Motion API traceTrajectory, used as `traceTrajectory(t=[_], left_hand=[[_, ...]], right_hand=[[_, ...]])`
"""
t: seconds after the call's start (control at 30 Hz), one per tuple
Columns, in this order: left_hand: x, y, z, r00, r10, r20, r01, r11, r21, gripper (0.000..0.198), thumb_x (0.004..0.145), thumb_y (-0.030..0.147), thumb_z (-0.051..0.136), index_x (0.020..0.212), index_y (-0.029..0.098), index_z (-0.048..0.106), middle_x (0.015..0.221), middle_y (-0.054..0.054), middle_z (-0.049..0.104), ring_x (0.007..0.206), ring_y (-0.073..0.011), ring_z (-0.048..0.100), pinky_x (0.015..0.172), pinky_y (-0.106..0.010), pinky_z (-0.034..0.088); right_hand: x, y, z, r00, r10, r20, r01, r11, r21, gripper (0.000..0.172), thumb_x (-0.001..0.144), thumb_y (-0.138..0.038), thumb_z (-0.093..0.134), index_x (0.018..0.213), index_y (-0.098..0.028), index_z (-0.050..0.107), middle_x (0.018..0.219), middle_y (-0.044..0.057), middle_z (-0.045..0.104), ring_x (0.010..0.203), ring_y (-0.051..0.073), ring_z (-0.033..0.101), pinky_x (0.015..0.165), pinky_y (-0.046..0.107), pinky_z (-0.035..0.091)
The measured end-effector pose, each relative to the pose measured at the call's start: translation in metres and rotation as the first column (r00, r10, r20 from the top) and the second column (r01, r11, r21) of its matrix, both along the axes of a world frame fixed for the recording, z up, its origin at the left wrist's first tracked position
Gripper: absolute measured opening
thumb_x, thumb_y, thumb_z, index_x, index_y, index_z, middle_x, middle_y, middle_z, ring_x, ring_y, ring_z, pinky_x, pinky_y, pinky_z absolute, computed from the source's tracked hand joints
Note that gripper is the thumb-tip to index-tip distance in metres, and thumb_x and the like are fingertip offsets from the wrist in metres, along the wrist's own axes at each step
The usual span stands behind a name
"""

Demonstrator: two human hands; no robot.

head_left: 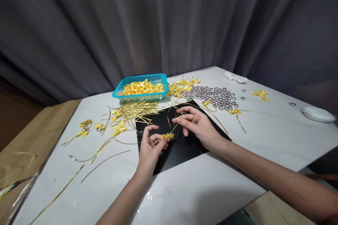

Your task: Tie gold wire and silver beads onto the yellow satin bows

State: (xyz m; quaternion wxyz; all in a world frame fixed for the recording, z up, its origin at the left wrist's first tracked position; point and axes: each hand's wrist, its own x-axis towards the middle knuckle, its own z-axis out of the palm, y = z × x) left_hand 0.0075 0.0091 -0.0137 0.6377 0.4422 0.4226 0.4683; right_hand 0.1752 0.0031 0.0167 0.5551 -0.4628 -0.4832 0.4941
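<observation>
My left hand (150, 146) pinches a small yellow ribbon bow (168, 136) between thumb and forefinger, over a black mat (185, 147) on the white table (200, 190). My right hand (196, 123) hovers just right of the bow with its fingers spread and pointing left; a thin gold wire (169, 120) runs near its fingertips, and I cannot tell if it touches it.
A turquoise basket (141, 88) of yellow bows stands at the back. Gold wire ties (134, 110) lie in front of it, with finished bows (86, 128) to the left. Silver bells (213, 96) are heaped at the back right. A white dish (318, 114) sits far right. Grey curtain behind.
</observation>
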Motion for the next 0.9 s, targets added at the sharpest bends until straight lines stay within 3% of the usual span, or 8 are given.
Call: traceTrajectory(t=[0.1, 0.23, 0.3, 0.4, 0.43, 0.5, 0.63, 0.9], left_hand=[[0.0, -0.001, 0.002, 0.996, -0.085, -0.007, 0.085, 0.996, -0.002, 0.045, 0.063, 0.028, 0.073, 0.1, 0.021, 0.048, 0.065, 0.002, 0.068, 0.058, -0.0111, 0.06, 0.058, -0.021, 0.046], [-0.002, 0.0, 0.003, 0.987, -0.155, -0.033, 0.154, 0.988, -0.034, 0.021, 0.068, 0.028, 0.07, 0.079, 0.015, 0.058, 0.073, -0.004, 0.07, 0.063, -0.0109, 0.061, 0.061, -0.021, 0.045], [-0.002, 0.001, 0.003, 0.992, -0.129, -0.011, 0.128, 0.989, -0.069, 0.023, 0.066, 0.027, 0.071, 0.081, 0.015, 0.058, 0.074, -0.004, 0.071, 0.064, -0.0113, 0.061, 0.061, -0.021, 0.045], [-0.001, 0.001, 0.004, 0.997, -0.074, 0.034, 0.077, 0.992, -0.101, 0.034, 0.065, 0.026, 0.071, 0.091, 0.017, 0.053, 0.072, -0.004, 0.071, 0.062, -0.0113, 0.061, 0.059, -0.021, 0.045], [0.0, 0.0, 0.005, 0.997, -0.066, 0.044, 0.071, 0.993, -0.098, 0.036, 0.065, 0.026, 0.071, 0.094, 0.017, 0.051, 0.071, -0.003, 0.071, 0.06, -0.0109, 0.06, 0.058, -0.021, 0.044], [0.002, -0.001, 0.005, 0.996, -0.075, 0.051, 0.08, 0.993, -0.086, 0.038, 0.067, 0.028, 0.069, 0.098, 0.018, 0.048, 0.067, 0.0, 0.069, 0.057, -0.0098, 0.057, 0.054, -0.02, 0.043], [0.004, -0.002, 0.004, 0.996, -0.094, 0.011, 0.095, 0.993, -0.072, 0.04, 0.068, 0.032, 0.069, 0.098, 0.017, 0.047, 0.059, 0.003, 0.064, 0.052, -0.0086, 0.053, 0.05, -0.018, 0.041], [0.002, -0.001, 0.001, 0.999, 0.004, -0.037, -0.004, 1.0, 0.0, 0.035, 0.069, 0.027, 0.067, 0.095, 0.019, 0.046, 0.058, 0.005, 0.062, 0.054, -0.0093, 0.056, 0.053, -0.018, 0.041]], right_hand=[[-0.001, -0.001, 0.0, 1.0, 0.016, -0.012, -0.016, 1.0, -0.008, 0.035, 0.072, -0.039, 0.069, 0.092, -0.017, 0.051, 0.088, 0.005, 0.069, 0.045, 0.003, 0.05, 0.048, 0.019, 0.043], [-0.006, -0.003, -0.007, 0.991, 0.113, 0.077, -0.111, 0.993, -0.028, 0.034, 0.075, -0.04, 0.066, 0.093, -0.017, 0.048, 0.088, 0.006, 0.067, 0.055, 0.006, 0.053, 0.054, 0.02, 0.046], [-0.007, -0.004, -0.013, 0.987, 0.06, 0.147, -0.061, 0.998, 0.001, 0.038, 0.074, -0.039, 0.066, 0.098, -0.019, 0.045, 0.092, 0.004, 0.063, 0.052, 0.005, 0.049, 0.05, 0.019, 0.043], [-0.007, -0.004, -0.022, 0.941, -0.145, 0.305, 0.114, 0.987, 0.117, 0.037, 0.071, -0.036, 0.068, 0.094, -0.02, 0.044, 0.09, 0.0, 0.056, 0.048, 0.002, 0.04, 0.044, 0.017, 0.034], [-0.007, -0.004, -0.023, 0.917, -0.164, 0.362, 0.119, 0.982, 0.145, 0.033, 0.072, -0.035, 0.068, 0.09, -0.019, 0.046, 0.086, -0.001, 0.054, 0.047, 0.002, 0.038, 0.044, 0.017, 0.032], [-0.007, -0.005, -0.025, 0.898, -0.059, 0.436, 0.016, 0.995, 0.101, 0.026, 0.073, -0.034, 0.067, 0.083, -0.016, 0.052, 0.074, -0.002, 0.053, 0.047, 0.003, 0.036, 0.043, 0.017, 0.029], [-0.008, -0.005, -0.026, 0.93, 0.241, 0.279, -0.2, 0.966, -0.166, 0.032, 0.073, -0.044, 0.065, 0.08, -0.014, 0.056, 0.06, -0.003, 0.052, 0.043, 0.004, 0.041, 0.039, 0.017, 0.031], [0.001, 0.004, -0.026, 0.977, 0.21, 0.034, -0.19, 0.931, -0.311, 0.045, 0.061, -0.04, 0.076, 0.09, -0.014, 0.053, 0.066, -0.004, 0.055, 0.041, 0.002, 0.043, 0.035, 0.014, 0.041]])
